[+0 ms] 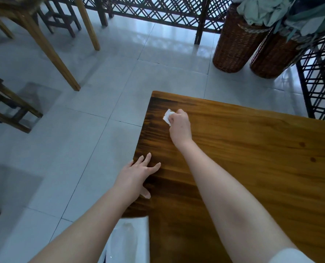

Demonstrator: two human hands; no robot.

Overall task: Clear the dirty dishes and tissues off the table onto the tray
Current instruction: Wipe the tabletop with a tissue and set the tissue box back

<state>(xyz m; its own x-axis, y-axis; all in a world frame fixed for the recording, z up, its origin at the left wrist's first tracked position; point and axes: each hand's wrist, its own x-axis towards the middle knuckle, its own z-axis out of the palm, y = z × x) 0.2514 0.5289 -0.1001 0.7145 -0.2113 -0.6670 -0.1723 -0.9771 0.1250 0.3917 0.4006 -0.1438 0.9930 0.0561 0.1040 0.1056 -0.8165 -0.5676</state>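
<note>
Nearest, a white sleeve at the lower right and a fold of white fabric hanging against the table's left edge; just past it the left hand lies flat on that edge, fingers spread and straight, holding nothing; further up the wood, the right hand reaches toward the far left corner, fingers curled round a small white tissue; the tissue sits just above or on the tabletop, I cannot tell which, mostly hidden by the knuckles; its crumpled free end pokes out leftward, the longer side running roughly along the table's left edge; beyond lies the grey tiled floor, a dark stool left, a second table's pale legs, two wicker baskets of greenish leaves, and a dark lattice screen behind.
</note>
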